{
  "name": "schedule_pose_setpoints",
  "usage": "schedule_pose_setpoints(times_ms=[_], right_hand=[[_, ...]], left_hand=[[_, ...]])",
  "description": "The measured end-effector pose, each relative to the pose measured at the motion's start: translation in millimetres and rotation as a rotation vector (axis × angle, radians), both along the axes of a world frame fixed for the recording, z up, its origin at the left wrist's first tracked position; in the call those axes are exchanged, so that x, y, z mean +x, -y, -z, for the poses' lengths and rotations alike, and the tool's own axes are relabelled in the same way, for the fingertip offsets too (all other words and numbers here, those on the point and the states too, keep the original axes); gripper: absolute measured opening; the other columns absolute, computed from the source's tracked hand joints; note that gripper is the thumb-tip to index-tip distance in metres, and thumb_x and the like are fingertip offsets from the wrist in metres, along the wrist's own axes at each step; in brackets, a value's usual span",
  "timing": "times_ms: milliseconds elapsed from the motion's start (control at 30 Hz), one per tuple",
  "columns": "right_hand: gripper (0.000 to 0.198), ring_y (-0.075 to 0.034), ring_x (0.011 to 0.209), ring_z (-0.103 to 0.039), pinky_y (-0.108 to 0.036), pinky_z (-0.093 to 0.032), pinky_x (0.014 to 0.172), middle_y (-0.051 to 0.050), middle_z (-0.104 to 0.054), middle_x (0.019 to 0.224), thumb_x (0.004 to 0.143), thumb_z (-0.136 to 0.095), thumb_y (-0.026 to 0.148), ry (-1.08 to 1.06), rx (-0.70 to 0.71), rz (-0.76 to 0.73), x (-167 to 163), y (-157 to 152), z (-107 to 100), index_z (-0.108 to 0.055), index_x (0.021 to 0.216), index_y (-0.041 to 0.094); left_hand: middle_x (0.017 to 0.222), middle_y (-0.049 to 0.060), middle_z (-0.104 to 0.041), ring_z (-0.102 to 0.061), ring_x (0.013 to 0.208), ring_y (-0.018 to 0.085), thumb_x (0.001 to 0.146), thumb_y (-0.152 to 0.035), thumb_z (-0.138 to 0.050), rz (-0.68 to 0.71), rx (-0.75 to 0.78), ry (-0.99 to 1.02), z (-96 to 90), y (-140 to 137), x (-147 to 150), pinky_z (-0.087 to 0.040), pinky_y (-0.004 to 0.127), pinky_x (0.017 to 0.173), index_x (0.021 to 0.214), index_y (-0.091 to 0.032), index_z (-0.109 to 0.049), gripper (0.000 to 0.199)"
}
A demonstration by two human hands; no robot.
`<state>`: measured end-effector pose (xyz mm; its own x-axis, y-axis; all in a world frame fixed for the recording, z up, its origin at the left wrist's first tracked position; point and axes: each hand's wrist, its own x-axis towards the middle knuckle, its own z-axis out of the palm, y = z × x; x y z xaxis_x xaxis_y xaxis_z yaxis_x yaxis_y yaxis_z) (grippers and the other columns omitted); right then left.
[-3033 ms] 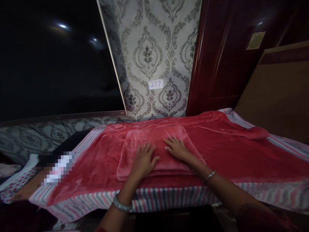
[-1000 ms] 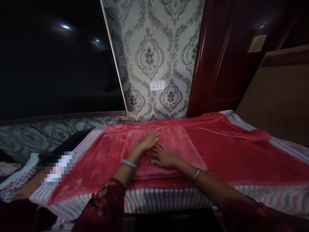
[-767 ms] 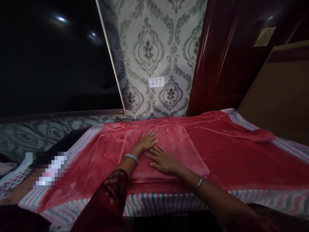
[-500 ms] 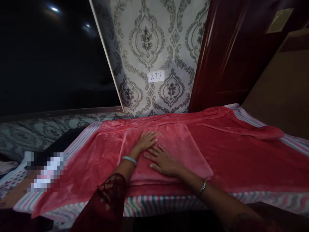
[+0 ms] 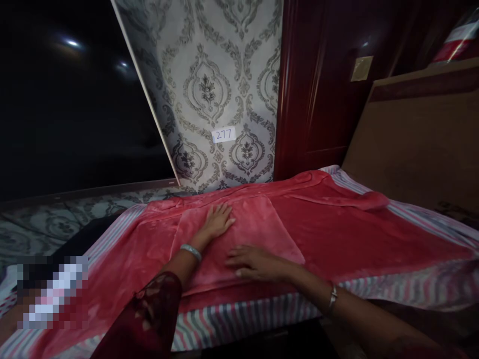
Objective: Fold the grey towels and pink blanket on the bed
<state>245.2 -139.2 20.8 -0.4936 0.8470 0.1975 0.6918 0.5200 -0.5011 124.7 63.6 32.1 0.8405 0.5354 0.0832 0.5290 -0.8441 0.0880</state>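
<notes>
A folded pink fleece piece [image 5: 262,224], roughly rectangular, lies on a larger red plush blanket [image 5: 329,234] spread over the surface. My left hand [image 5: 218,221] rests flat on the folded piece near its far left part, fingers extended. Closer to me, my right hand [image 5: 256,262] is over the near part of the same piece, its fingers stretched and slightly blurred. Whether the right palm touches the fabric I cannot tell. Neither hand grips anything.
Striped cloth [image 5: 239,319] shows beneath the blanket's edges. A large dark screen [image 5: 75,109] stands at the left. Behind is patterned wallpaper with a paper label [image 5: 223,134] reading 277. A brown board or box [image 5: 419,134] stands at the right, beside a dark red door [image 5: 318,89].
My right hand has drawn back toward me, away from my left hand, which stays on the folded piece. The view has turned to the right.
</notes>
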Motion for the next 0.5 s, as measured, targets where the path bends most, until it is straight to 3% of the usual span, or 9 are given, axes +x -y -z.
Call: schedule_pose_setpoints(times_ms=[100,200,367,500], right_hand=[[0.043,-0.025,0.126,-0.053,-0.043,-0.037,0.111,-0.011,-0.062,0.133,0.100,-0.044,0.042,0.003,0.124,0.205,32.1,-6.5,-12.4,-0.064,0.131,0.019],[0.041,-0.026,0.124,-0.055,-0.044,-0.038,0.109,-0.011,-0.063,0.132,0.100,-0.045,0.040,0.066,0.145,0.232,51.6,-15.9,-7.0,-0.064,0.129,0.019],[0.056,-0.027,0.147,-0.024,-0.052,-0.013,0.120,-0.011,-0.036,0.157,0.100,-0.042,0.048,0.159,0.109,0.276,50.3,-11.3,24.5,-0.043,0.150,0.023],[0.056,-0.026,0.148,-0.021,-0.051,-0.010,0.121,-0.007,-0.032,0.159,0.100,-0.041,0.047,0.149,0.050,0.291,47.5,-6.6,31.4,-0.037,0.153,0.028]], left_hand=[[0.162,0.005,-0.028,-0.018,0.151,0.023,0.101,-0.049,-0.023,0.177,-0.053,0.063,-16.6,9.5,36.0,-0.008,0.053,0.123,0.151,-0.026,-0.038,0.056],[0.161,0.001,-0.032,-0.019,0.151,0.021,0.103,-0.045,-0.022,0.269,-0.144,0.008,-19.2,16.7,79.1,-0.008,0.055,0.123,0.148,-0.031,-0.042,0.052],[0.162,0.002,-0.027,-0.016,0.152,0.028,0.100,-0.043,-0.037,0.273,-0.090,-0.050,10.5,20.2,112.0,-0.006,0.064,0.119,0.149,-0.033,-0.039,0.050],[0.163,0.001,-0.025,-0.017,0.151,0.028,0.100,-0.044,-0.035,0.277,-0.099,-0.014,28.9,17.1,108.9,-0.009,0.064,0.119,0.151,-0.036,-0.035,0.052]])
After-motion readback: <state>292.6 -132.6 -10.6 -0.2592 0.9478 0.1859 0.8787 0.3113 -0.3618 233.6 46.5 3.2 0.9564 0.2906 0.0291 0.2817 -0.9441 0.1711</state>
